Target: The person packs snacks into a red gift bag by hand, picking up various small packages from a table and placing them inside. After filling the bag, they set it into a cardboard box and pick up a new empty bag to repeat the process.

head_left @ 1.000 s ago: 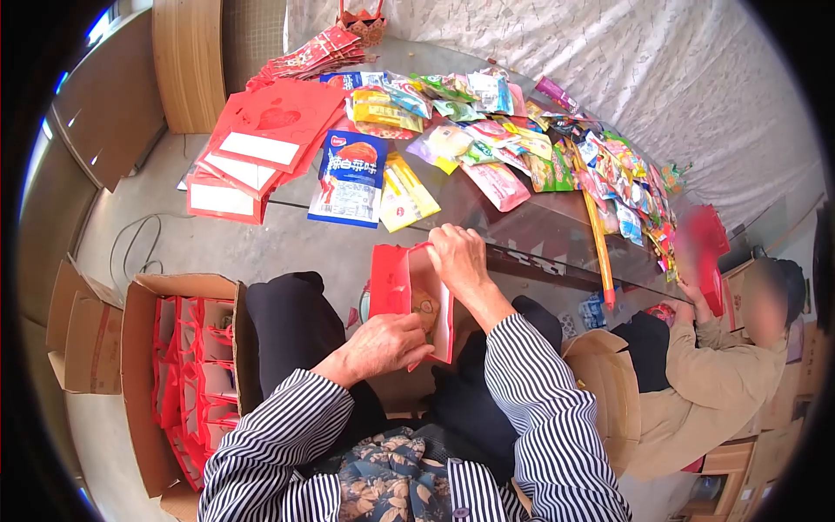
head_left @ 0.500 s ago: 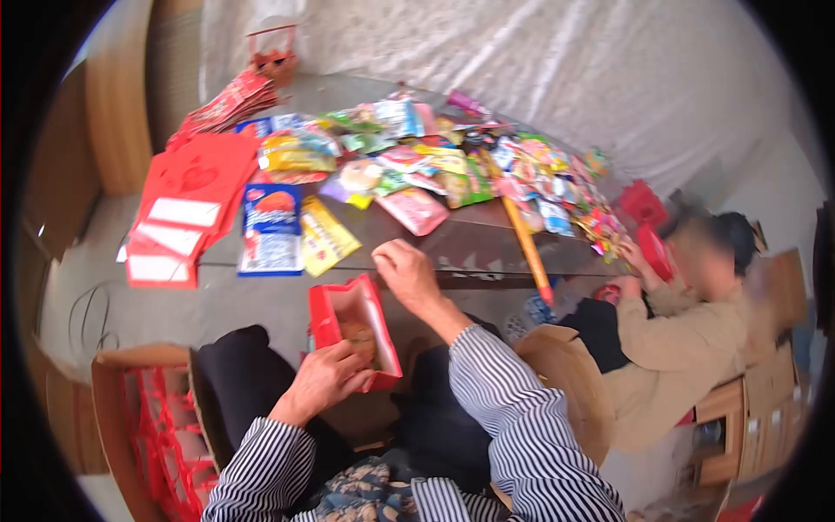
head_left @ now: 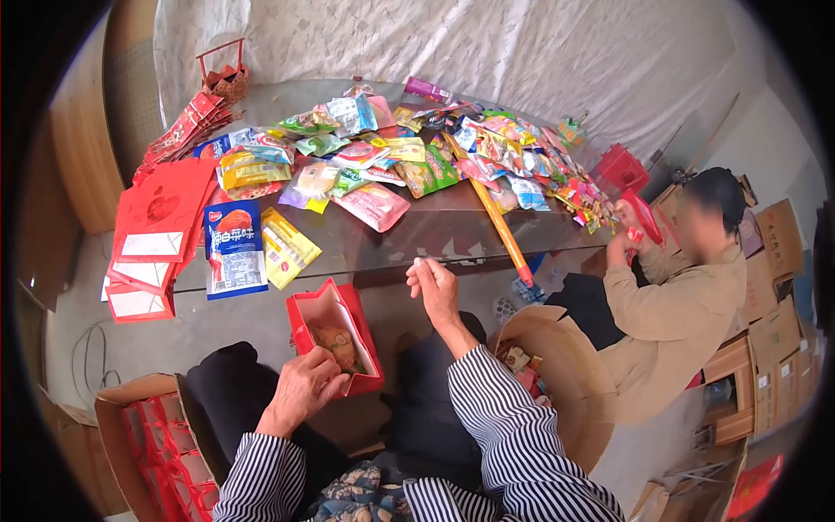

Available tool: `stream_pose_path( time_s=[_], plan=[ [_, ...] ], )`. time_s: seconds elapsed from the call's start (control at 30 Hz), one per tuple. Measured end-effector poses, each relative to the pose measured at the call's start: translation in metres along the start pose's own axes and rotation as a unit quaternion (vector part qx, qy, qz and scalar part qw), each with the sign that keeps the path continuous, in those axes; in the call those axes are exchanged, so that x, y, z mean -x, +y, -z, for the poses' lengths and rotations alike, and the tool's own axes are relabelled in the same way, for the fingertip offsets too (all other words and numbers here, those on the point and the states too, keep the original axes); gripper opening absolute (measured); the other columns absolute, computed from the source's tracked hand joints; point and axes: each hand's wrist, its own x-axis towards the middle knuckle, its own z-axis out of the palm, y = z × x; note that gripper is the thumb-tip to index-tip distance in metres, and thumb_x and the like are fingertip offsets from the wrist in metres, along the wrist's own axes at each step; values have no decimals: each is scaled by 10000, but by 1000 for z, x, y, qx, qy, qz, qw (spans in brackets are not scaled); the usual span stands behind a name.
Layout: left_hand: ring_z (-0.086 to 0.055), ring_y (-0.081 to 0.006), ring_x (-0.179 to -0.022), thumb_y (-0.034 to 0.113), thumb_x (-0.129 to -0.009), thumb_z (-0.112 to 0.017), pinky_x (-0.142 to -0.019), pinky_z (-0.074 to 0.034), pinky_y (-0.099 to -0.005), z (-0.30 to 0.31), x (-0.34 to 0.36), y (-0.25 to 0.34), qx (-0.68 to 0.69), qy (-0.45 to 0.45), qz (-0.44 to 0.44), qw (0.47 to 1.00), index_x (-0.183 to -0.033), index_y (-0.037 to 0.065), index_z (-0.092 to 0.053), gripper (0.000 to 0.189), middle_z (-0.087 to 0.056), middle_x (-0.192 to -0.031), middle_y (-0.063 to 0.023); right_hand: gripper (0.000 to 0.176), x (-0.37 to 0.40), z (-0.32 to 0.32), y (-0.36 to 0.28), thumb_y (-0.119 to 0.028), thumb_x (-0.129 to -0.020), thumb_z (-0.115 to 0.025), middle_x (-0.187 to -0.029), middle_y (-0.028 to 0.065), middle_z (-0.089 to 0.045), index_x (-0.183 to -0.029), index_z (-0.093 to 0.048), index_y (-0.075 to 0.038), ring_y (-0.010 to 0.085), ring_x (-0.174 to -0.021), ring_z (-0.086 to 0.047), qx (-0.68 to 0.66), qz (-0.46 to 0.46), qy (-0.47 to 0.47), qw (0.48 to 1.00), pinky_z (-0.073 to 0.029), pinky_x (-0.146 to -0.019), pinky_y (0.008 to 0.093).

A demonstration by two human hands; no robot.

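My left hand point(head_left: 304, 388) is closed on the near rim of an open red box point(head_left: 372, 358), fingertips at its inside edge. A brownish packet point(head_left: 337, 346) lies inside the box. My right hand point(head_left: 435, 291) hangs to the right of the box, below the table edge, fingers loosely bent and apart, holding nothing. Beyond the box, a blue-and-white packet point(head_left: 236, 247) and a yellow packet point(head_left: 287, 247) lie at the table's near edge, beside flat red boxes point(head_left: 165, 211). A pink packet point(head_left: 372, 206) rests at the front of the snack pile.
Many colourful snacks point(head_left: 513, 157) cover the table point(head_left: 417, 237), with an orange stick point(head_left: 501, 228) among them. A carton of red boxes point(head_left: 165, 444) stands at left, a round cardboard drum point(head_left: 570, 374) at right. A co-worker point(head_left: 674, 296) sits beyond it, holding something red.
My right hand has moved right, away from the box, and its fingers have loosened. The view has shifted, showing items inside the drum. The co-worker's hands have come closer together.
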Motion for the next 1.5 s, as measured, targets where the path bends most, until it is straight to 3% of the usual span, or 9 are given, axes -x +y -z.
stream_pose_path(
  time_s=[0.47, 0.77, 0.97, 1.2, 1.37, 1.5],
  plan=[
    [-655, -272, -822, 261, -858, -746, -724, -554, -382, 28, -32, -12, -121, -87, -71, 986, -865, 68, -670, 208, -627, -958, -69, 372, -4, 1, 5, -286, -1039, -559, -709, 47, -638, -849, -671, 14, 83, -571, -563, -51, -48, -25, 997, -449, -548, 244],
    [-661, -274, -738, 203, -849, -758, -654, -550, -382, 23, -30, -32, -31, 32, -61, 997, -814, 55, -674, 174, -641, -850, -71, 361, -2, -4, 2, -276, -1040, -549, -715, 51, -633, -861, -666, 15, 89, -580, -562, -13, -70, -36, 997, -453, -564, 246],
    [-660, -284, -724, 202, -853, -753, -645, -546, -388, 22, -29, -35, -11, 41, -40, 998, -813, 53, -676, 173, -642, -821, -82, 359, -4, -16, 1, -273, -1039, -548, -719, 53, -637, -861, -666, 15, 88, -584, -562, 3, -54, -52, 997, -452, -573, 243],
    [-657, -287, -722, 216, -852, -755, -638, -540, -392, 27, -31, -34, 28, 56, -39, 997, -810, 57, -676, 183, -644, -822, -83, 340, -50, -17, -20, -253, -1040, -544, -688, 40, -642, -862, -665, 9, 70, -553, -549, 43, 29, -85, 995, -434, -532, 239],
    [-655, -292, -721, 213, -858, -750, -638, -541, -395, 29, -37, -39, 45, 54, -12, 997, -823, 58, -693, 168, -648, -824, -79, 235, -122, -32, -50, -194, -1017, -557, -800, 56, -675, -975, -648, 18, 93, -651, -607, 103, 144, -113, 978, -489, -621, 269],
    [-663, -286, -728, 211, -858, -750, -641, -544, -393, 30, -43, -40, 60, 41, 5, 997, -824, 57, -697, 167, -654, -830, -77, 182, -183, -51, -27, -146, -964, -604, -898, 86, -683, -1045, -640, 13, 159, -758, -654, 158, 190, -93, 965, -519, -700, 315]
  ],
)
